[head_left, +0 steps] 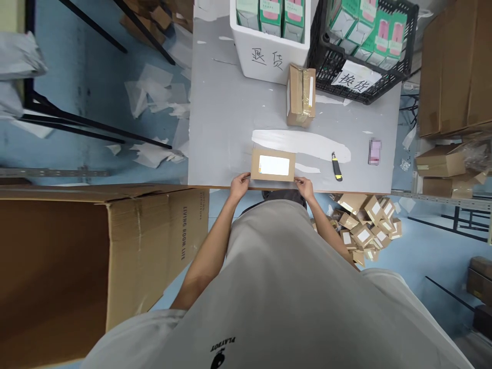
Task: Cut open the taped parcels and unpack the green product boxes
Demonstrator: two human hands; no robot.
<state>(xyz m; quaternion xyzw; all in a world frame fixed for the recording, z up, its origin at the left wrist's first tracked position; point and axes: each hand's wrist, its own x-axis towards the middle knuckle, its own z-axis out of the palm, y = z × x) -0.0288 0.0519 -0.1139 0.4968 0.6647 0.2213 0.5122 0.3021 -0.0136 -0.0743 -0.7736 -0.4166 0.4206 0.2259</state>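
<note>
A small brown cardboard box [254, 165] with a white label [274, 165] on top lies at the near edge of the grey table. My left hand [240, 186] has its fingers closed at the box's near left corner. At the opposite near corner, the fingers of my right hand [305, 188] pinch the box's side. Further back, a taped cardboard box [295, 97] stands against a white bin. To the right lies a black and yellow utility knife [336, 168], touched by neither hand.
The white bin [265, 66] and black crate [326, 66] hold green and pink cartons. A pinkish phone-sized item [374, 151] lies on the table's right [357, 123]. A large open carton [154, 246] stands left; several small labelled boxes [363, 236] are piled on the floor at right.
</note>
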